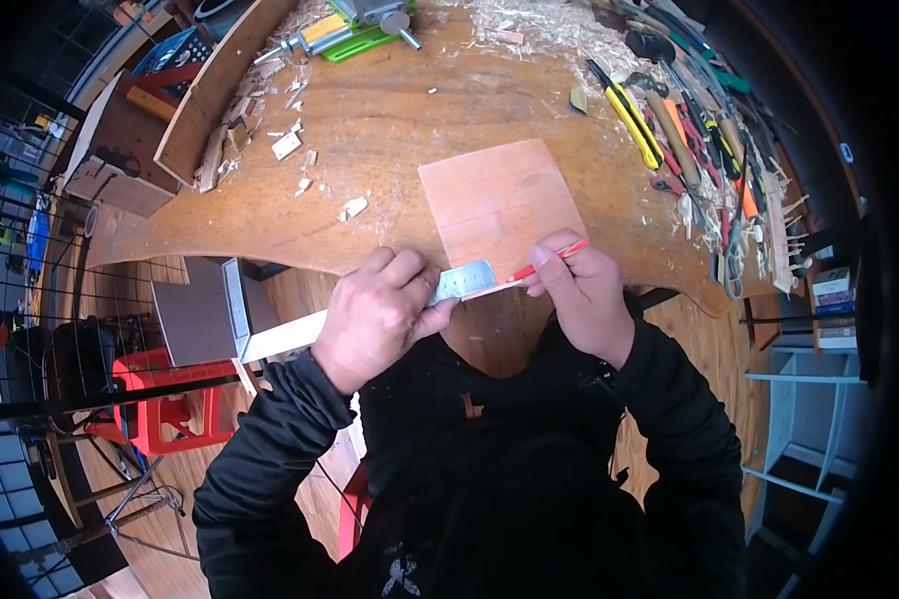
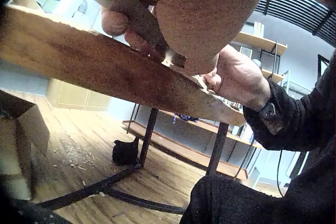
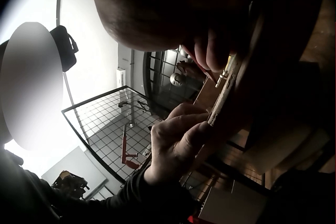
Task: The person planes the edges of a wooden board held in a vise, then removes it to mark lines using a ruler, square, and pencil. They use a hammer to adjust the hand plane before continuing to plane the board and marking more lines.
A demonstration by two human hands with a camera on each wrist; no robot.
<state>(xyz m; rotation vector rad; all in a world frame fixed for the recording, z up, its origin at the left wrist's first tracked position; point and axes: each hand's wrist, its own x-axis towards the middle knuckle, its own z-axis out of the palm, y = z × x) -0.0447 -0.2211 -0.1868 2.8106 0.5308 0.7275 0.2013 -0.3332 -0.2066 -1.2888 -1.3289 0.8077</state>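
Observation:
A thin square wood board lies at the near edge of the wooden workbench. My left hand grips an L-shaped metal square, its fingers curled over the long leg and the thumb below. The marked end of that leg reaches over the board's near corner; the other leg stands out at the left. In my right hand a red pencil is pinched between thumb and fingers, its tip close to the square's end at the board's near edge. In the right wrist view, shadow hides much of the right hand.
A green and grey vise stands at the back of the bench. To the right lie a yellow utility knife and several hand tools. Wood scraps and shavings are strewn about. A red stool stands at lower left.

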